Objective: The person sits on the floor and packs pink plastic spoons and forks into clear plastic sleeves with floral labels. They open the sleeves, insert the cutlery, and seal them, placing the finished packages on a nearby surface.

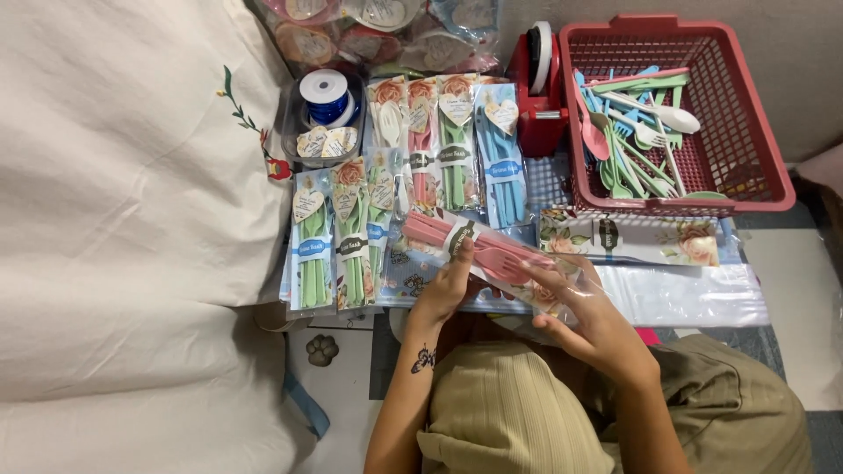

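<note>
Though crowded, pink cutlery pack (479, 250) mid-mat.

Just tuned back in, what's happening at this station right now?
A person holds a clear packet of pink cutlery in both hands: the left hand grips its middle, the right hand its flowered end. Finished packets in green, pink and blue lie in rows ahead. A red basket at right holds loose cutlery.
</note>
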